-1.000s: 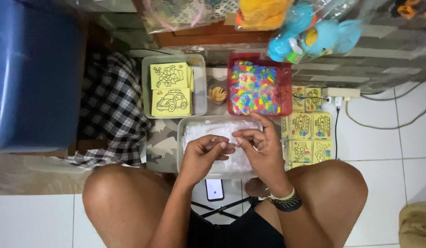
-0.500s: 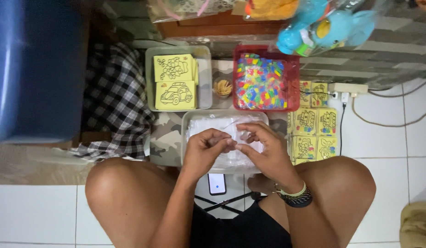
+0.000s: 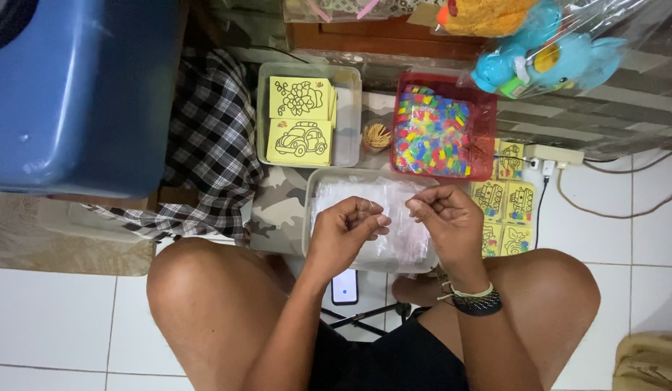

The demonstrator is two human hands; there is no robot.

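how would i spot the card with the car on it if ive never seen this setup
Start at the big blue bin on the left, then go right to the clear tray beside the red tray. Two yellow cards lie in it; the car card is nearer the person, below the flower card.

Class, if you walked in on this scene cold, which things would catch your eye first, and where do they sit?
The red tray of bright multicoloured packets, at top centre, stands out most. Left of it a clear tray holds yellow drawing cards. In the middle, the left hand and right hand pinch thin clear plastic above a clear tub.
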